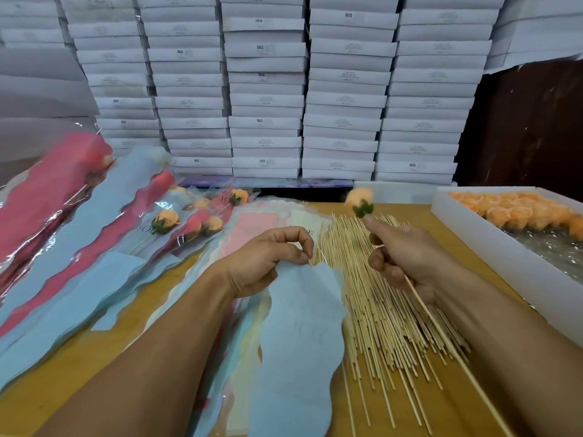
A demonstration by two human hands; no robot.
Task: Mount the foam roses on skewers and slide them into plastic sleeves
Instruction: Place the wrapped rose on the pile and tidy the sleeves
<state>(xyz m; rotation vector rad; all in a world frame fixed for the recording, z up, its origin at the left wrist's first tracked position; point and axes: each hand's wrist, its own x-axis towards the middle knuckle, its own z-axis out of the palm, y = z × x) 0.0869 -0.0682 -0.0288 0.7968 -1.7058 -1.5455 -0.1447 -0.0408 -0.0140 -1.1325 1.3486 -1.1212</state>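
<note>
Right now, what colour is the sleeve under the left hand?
Light blue sleeve, pinched at its top by the left hand; the head view shows it.

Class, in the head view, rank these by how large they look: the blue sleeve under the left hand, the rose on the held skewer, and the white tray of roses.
1. blue sleeve, though nearness flatters it
2. white tray, cropped at the frame edge
3. rose

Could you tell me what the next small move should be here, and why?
Probably bring the skewer's free end to the mouth of the blue sleeve. The right hand already holds the skewer with an orange rose mounted, while the left hand pinches the sleeve's top edge.
</note>
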